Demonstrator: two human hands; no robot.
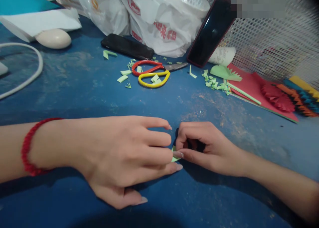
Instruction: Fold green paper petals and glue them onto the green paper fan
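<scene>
A small piece of light green paper [175, 159] lies low on the blue table between my two hands, mostly hidden by fingers. My right hand [208, 148] pinches its edge between thumb and curled index finger. Palm down, my left hand [124, 148] rests over the table from the left, its fingertips at the paper's other side and its thumb spread apart. Whether the left fingers press on the paper cannot be seen. A red braided bracelet [27, 151] circles the left wrist. Farther back, scissors [154, 74] with one red and one yellow handle lie among green paper scraps [122, 78].
Behind the scissors are a black phone-like object [127, 47], white plastic bags [159, 25] and a leaning phone [211, 32]. A metal mesh basket [269, 38] stands back right, near folded coloured papers [276, 98]. At left lie a white cable [41, 61] and an egg-shaped object [53, 39].
</scene>
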